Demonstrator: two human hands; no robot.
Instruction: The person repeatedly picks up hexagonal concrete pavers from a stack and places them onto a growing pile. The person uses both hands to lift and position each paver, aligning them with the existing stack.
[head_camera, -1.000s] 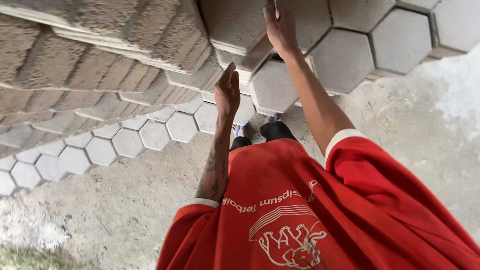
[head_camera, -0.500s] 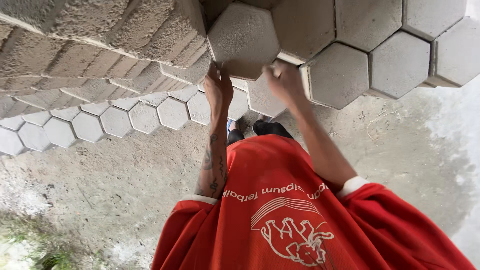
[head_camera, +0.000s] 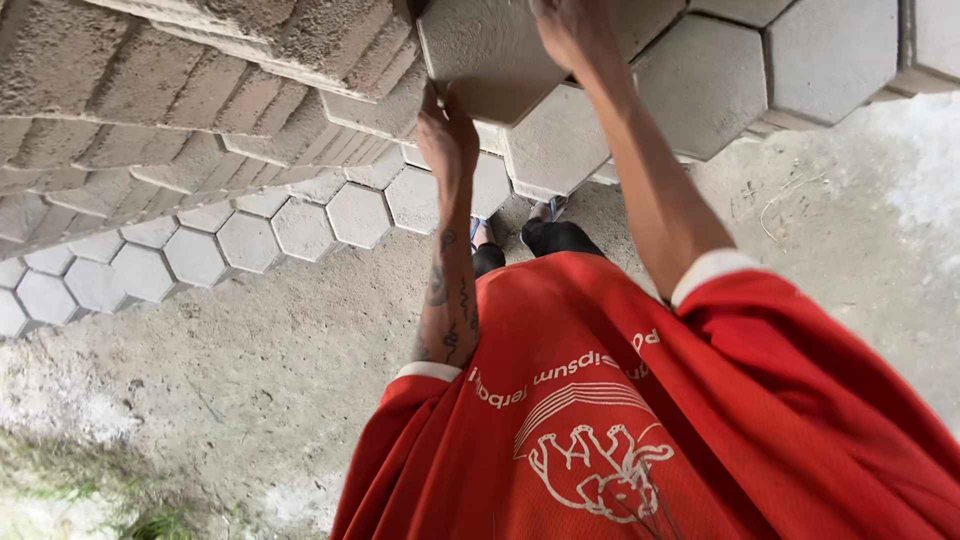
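A grey hexagonal concrete paving block is held up in front of me, above the stacked pile. My left hand grips its lower left edge from below. My right hand presses on its upper right side, fingers partly cut off by the frame's top. Both forearms reach forward from red sleeves. The block's top edge is out of view.
Tall stacks of hexagonal blocks fill the left and top. More hexagonal blocks sit on the right stack. A single layer of pavers lies on the concrete floor. My feet stand close to the pile.
Both hands have closed on one hexagonal block and pulled it off the stack toward me; it now appears larger and nearer. The right hand came down from higher up.
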